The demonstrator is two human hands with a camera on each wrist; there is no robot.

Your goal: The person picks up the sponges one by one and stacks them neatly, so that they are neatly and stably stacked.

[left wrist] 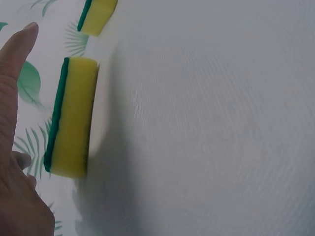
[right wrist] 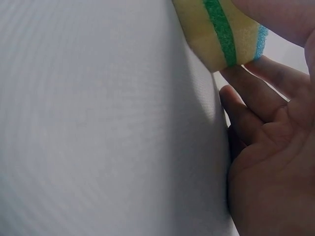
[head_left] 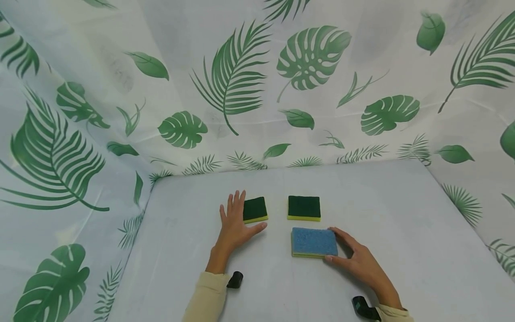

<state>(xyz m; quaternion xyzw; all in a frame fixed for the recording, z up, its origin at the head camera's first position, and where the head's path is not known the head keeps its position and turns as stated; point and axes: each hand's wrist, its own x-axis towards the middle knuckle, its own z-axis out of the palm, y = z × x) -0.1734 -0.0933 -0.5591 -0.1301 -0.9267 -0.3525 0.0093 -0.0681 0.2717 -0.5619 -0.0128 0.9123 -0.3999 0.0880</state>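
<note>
In the head view my right hand point(head_left: 360, 261) grips the right end of a blue-topped sponge point(head_left: 314, 241), thumb on the near edge and a finger at the far corner. The right wrist view shows this blue sponge point(right wrist: 246, 44) stacked on a green-and-yellow sponge point(right wrist: 197, 29), with fingertips at the stack's end. My left hand point(head_left: 233, 228) has its fingers stretched and spread beside a dark green and yellow sponge point(head_left: 255, 209), overlapping its left edge in the head view. A space shows between that hand and the sponge point(left wrist: 74, 118) in the left wrist view.
Another dark green and yellow sponge point(head_left: 303, 206) lies right of the left one, just beyond the blue-topped stack. All rest on a white table point(head_left: 181, 250). Leaf-printed cloth point(head_left: 249, 129) rises behind and along both sides. Black wrist devices point(head_left: 235, 280) sit near the sleeves.
</note>
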